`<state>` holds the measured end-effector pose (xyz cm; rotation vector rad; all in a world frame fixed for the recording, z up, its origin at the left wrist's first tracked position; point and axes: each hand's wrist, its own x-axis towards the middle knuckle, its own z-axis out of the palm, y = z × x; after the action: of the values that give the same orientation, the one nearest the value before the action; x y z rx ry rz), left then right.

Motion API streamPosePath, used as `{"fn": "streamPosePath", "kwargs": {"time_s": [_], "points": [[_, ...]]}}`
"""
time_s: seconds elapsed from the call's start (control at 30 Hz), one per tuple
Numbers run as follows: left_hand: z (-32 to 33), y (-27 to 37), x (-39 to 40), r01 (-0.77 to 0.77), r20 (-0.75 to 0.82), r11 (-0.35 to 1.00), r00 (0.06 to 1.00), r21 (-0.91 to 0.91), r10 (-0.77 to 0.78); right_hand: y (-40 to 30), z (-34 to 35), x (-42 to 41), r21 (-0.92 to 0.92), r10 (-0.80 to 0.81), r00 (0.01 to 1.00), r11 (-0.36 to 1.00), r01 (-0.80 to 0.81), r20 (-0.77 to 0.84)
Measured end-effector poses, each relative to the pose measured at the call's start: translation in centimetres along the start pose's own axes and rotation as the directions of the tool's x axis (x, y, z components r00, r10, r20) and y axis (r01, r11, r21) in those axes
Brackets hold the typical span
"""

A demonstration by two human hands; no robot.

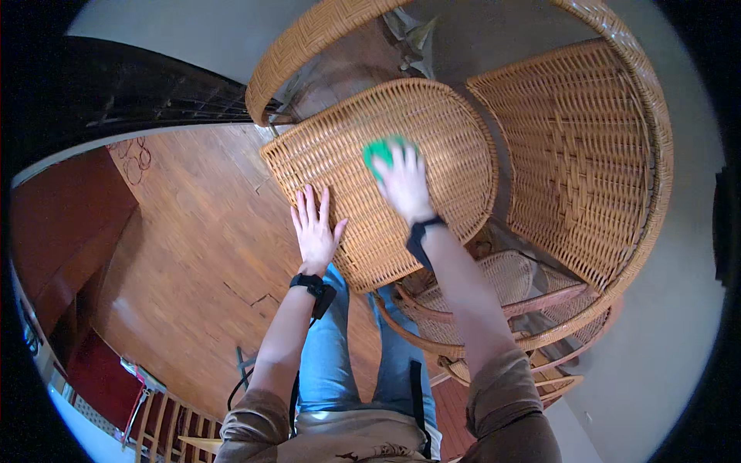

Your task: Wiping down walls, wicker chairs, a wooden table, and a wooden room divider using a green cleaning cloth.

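A woven wicker chair point(359, 208) stands before me, its rounded seat below my hands and its curved back and arm rim to the right and top. My right hand point(405, 182) presses a green cloth point(386, 151) onto the middle of the seat; hand and cloth are slightly blurred. The cloth's underside is hidden. Flat on the left front edge of the seat rests my left hand point(315, 226), fingers spread and holding nothing. Dark bands are on both wrists.
More rattan chairs point(492, 278) stand close below the wicker chair at the right. A red cord point(138, 162) lies on the wooden floor point(191, 249) at the left. Wooden slats point(168, 428) and a red-handled mop-like tool point(139, 382) are at the lower left.
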<state>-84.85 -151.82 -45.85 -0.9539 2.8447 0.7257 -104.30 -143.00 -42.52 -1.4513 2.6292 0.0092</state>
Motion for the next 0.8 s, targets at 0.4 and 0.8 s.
{"fn": "streamPosePath", "kwargs": {"time_s": [0.4, 0.8], "points": [[0.8, 3.9, -1.3, -0.067, 0.183, 0.996, 0.982, 0.061, 0.055, 4.4, -2.8, 0.5, -0.085, -0.121, 0.992, 0.989, 0.119, -0.019], [0.9, 3.9, -0.9, -0.045, 0.183, 0.999, 0.982, 0.03, 0.038, 7.1, -2.9, -7.1, 0.225, -0.146, 0.929, 0.972, 0.071, 0.339]]}}
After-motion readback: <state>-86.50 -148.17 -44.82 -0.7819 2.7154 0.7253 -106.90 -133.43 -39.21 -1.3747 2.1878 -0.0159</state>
